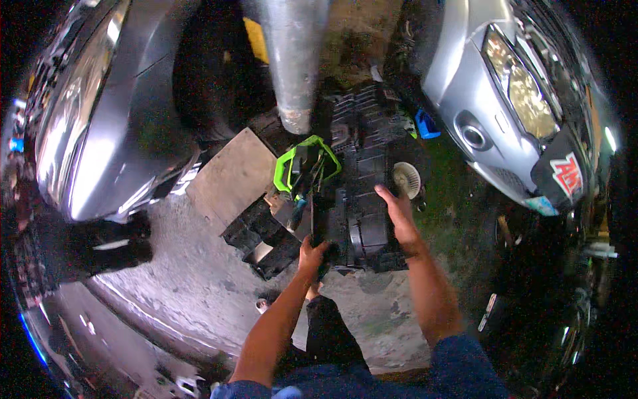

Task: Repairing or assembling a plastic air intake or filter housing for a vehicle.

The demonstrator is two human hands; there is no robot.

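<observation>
A large black plastic housing [359, 173] with ribs and a round opening at its near end lies on the floor in front of me. My left hand [312, 258] is closed at its near left edge, beside a slim dark upright piece; what the fingers hold is hidden. My right hand [400, 216] is at the housing's right side, one digit stretched toward its top and the others partly hidden; I cannot tell whether it touches. Beyond my left hand is a bright green-rimmed container [284, 171] with tools in it. A pale round fan wheel [407, 181] lies right of the housing.
A grey metal post [292, 73] rises beyond the housing. Car fronts stand on both sides, a dark bumper [143, 86] left and a silver bumper [458, 86] right. Flat cardboard [232, 173], a black plastic part [262, 233] and a blue object [427, 125] lie on the floor.
</observation>
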